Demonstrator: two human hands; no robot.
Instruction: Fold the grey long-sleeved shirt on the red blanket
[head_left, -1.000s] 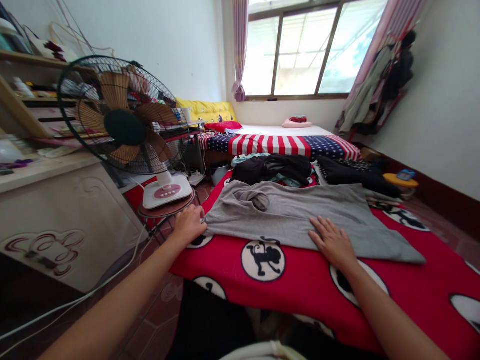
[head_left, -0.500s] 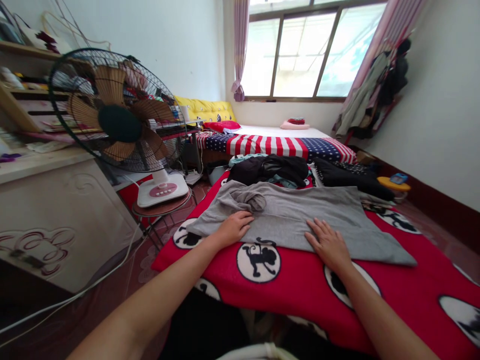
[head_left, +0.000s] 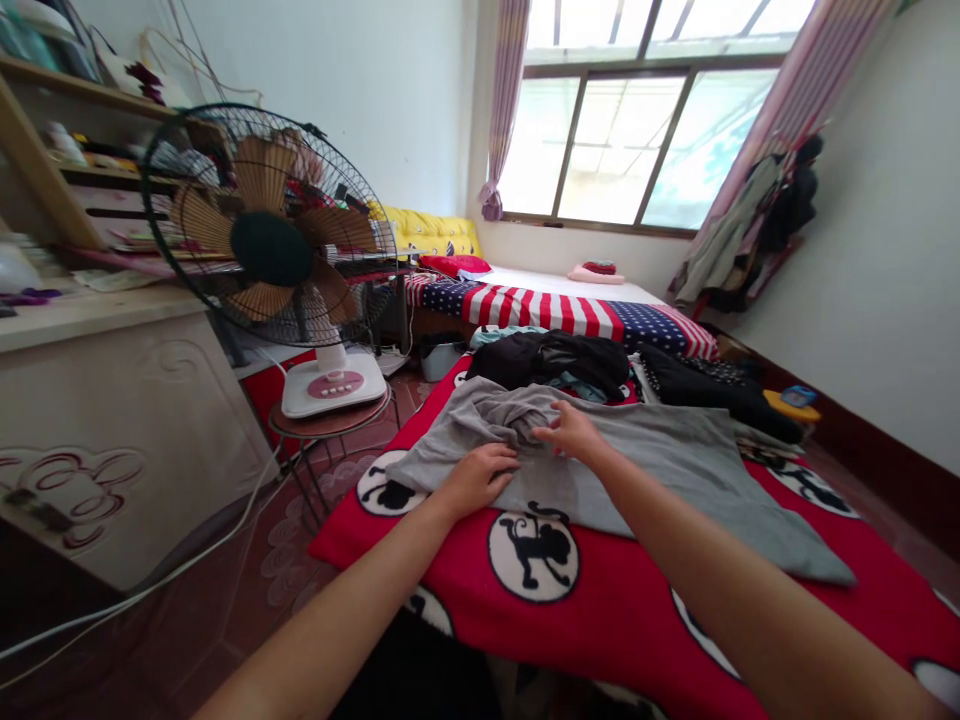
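Both hands are on the grey shirt point(head_left: 637, 460), which lies spread flat across the red monkey-print blanket point(head_left: 600, 590) on the near bed. The left hand point(head_left: 480, 478) rests palm down on the shirt's near edge, close to its bunched end; its fingers point(head_left: 501, 462) are loosely spread and pressed to the cloth, gripping nothing. The right hand point(head_left: 574, 432) sits just beyond the left hand, at the crumpled sleeve point(head_left: 510, 412) of the shirt. Its fingers point(head_left: 546, 436) are drawn together and point toward that bunch, touching the fabric there; whether they actually pinch a fold I cannot tell from this angle. The two hands are near one another, not touching.

The shirt's flat body runs away from the hands to the right, its far corner lying well out on the blanket. Just behind the shirt, a heap of dark clothes point(head_left: 555, 358) sits on the same bed, with more dark garments point(head_left: 705, 385) to the right of that heap. Beyond the heap is a second bed with a stars-and-stripes cover point(head_left: 570, 312). To the left of the shirt, off the bed, a standing fan point(head_left: 270, 250) rests on a small round stool point(head_left: 330, 425), with a pale cabinet point(head_left: 112, 420) farther left.
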